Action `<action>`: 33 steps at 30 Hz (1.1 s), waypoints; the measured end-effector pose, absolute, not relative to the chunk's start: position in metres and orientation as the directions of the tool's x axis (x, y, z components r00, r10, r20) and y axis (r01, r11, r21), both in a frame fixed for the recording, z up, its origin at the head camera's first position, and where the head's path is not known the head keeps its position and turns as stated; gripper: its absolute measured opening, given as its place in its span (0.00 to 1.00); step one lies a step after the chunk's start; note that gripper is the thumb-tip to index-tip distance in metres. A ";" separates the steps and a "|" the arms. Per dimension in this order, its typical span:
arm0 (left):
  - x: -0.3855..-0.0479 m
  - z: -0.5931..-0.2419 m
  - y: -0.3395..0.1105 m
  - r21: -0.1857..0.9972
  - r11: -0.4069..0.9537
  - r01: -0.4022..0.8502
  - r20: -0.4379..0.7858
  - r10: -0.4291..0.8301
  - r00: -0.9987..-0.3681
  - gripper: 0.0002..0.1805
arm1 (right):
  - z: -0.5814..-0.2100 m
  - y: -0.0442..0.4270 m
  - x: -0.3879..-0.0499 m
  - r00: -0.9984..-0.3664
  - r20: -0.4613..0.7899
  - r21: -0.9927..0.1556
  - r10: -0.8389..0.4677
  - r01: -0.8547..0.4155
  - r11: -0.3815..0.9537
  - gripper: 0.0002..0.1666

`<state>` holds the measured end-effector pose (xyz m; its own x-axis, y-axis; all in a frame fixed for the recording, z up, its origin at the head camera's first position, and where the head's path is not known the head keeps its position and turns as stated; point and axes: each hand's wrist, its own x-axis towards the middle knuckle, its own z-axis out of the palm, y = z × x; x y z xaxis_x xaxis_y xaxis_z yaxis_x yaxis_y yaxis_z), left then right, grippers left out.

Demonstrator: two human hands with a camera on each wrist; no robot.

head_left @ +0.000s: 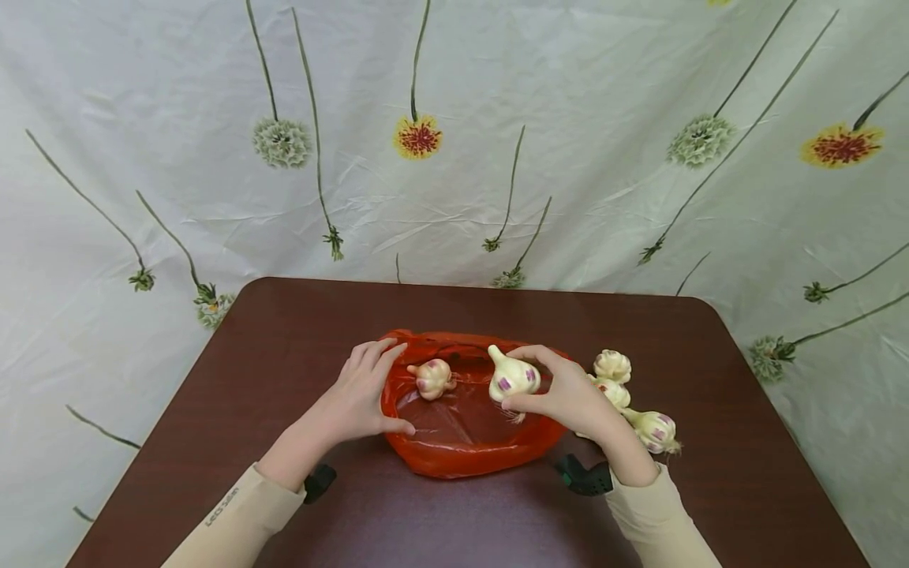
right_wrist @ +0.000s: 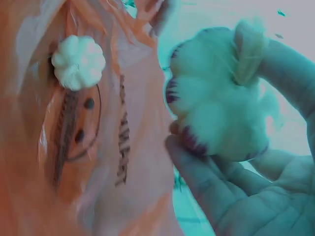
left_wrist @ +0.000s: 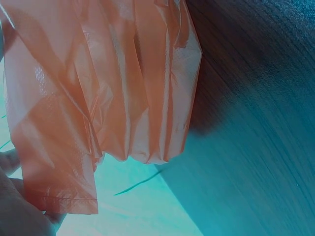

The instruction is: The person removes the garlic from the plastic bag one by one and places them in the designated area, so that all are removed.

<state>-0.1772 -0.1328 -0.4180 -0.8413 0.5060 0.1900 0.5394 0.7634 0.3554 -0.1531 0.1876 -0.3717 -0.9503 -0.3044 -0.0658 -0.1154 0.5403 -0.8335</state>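
A red plastic bag (head_left: 469,461) lies with its mouth spread wide on the table. One garlic bulb (head_left: 432,379), purple-tinged, sits within its opening. At the left rim, my left hand (head_left: 358,394) has thumb and fingers spread apart, touching the plastic; folds of the bag (left_wrist: 133,88) fill much of the left wrist view. My right hand (head_left: 568,394) holds a pale garlic bulb with purple patches (head_left: 513,376) between thumb and fingers, above the bag's right part. The right wrist view shows this held bulb (right_wrist: 211,93) close up.
Several more garlic bulbs (head_left: 653,430) lie heaped on the table right of the bag, partly hidden by the right hand. The dark brown table (head_left: 312,312) ends at a flower-patterned cloth (head_left: 454,213) behind. Another white bulb (right_wrist: 78,63) shows against the printed bag.
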 end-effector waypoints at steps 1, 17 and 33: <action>-0.177 -0.418 -0.133 0.356 0.763 0.540 0.191 0.506 -0.841 0.61 | -0.371 0.192 -0.152 -0.955 -0.056 -0.854 -0.290 -0.104 0.509 0.37; -0.178 -0.419 -0.132 0.364 0.753 0.548 0.205 0.509 -0.836 0.61 | -0.367 0.300 -0.148 -0.996 -0.008 -0.797 0.094 0.063 0.601 0.41; -0.178 -0.418 -0.131 0.370 0.756 0.539 0.189 0.507 -0.841 0.61 | -0.429 0.354 -0.149 -0.943 -0.253 -0.677 0.219 0.334 0.656 0.49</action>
